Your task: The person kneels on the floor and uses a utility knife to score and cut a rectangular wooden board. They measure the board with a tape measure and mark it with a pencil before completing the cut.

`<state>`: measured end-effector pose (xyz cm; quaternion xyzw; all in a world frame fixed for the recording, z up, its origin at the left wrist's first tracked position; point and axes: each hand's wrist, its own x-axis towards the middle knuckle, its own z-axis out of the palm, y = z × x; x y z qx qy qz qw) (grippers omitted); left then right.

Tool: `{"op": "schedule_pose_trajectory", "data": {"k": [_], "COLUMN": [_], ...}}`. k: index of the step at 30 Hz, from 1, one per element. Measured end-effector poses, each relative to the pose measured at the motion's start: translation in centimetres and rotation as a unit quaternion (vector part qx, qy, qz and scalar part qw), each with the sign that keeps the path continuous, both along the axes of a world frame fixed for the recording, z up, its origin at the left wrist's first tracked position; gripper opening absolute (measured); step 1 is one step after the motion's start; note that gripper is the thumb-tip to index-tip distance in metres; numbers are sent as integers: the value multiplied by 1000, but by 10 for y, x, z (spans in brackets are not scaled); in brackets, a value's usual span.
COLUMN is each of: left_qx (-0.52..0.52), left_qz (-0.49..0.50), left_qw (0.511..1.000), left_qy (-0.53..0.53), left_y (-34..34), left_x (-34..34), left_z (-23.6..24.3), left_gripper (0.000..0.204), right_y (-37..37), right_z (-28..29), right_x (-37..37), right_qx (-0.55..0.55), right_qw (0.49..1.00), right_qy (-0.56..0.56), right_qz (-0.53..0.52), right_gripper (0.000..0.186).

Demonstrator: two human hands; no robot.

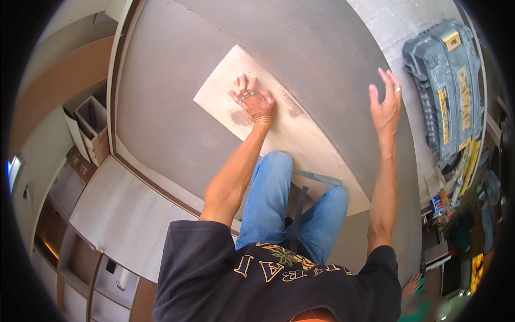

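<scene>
Pale plywood panel (279, 134) lying flat on a large grey board (177, 102), long and narrow, running from under the left hand back toward the knees. Left hand (254, 100) pressed palm-down on the far end of the panel, fingers spread and flat, gripping nothing, seemingly bearing weight to pin the panel so it cannot slide. Two darker stains on the wood just beside that hand, one near the wrist, one to its right. Right hand (385, 102) lifted clear of the surface, well to the right of the panel, fingers open and loosely splayed, empty (a ring showing on one finger), apparently held out for balance. Knees in blue jeans (279, 204) resting on the near end of the panel, probably adding a second hold-down. A slim grey-blue strip (316, 177), perhaps a tool or blade, lying on the panel between the knees; too small to tell exactly. Beyond the right hand, a grey and yellow tool case (445, 91) on its side, with assorted clutter below it. Far left of the left hand, open cabinet compartments (91, 129).
</scene>
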<state>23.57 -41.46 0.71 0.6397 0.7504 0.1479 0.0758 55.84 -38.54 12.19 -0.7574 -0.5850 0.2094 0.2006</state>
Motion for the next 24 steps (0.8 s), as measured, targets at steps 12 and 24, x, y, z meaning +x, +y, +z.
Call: {"op": "schedule_pose_trajectory", "data": {"k": [12,24], "left_qx": [0,23], "left_qz": [0,-87], "left_qw": [1000,960], "left_qy": [-5,-265], "left_y": [-1,-25], "left_x": [5,-42], "left_z": [-1,39], "left_gripper": [54,47], "right_y": [-273,-355], "right_z": [12,-29], "right_x": [-106,-87], "right_qx": [-259,-240], "right_qw": [960,964], "right_qy": [99,-10], "right_qz": [50,110], "right_gripper": [61,39]}}
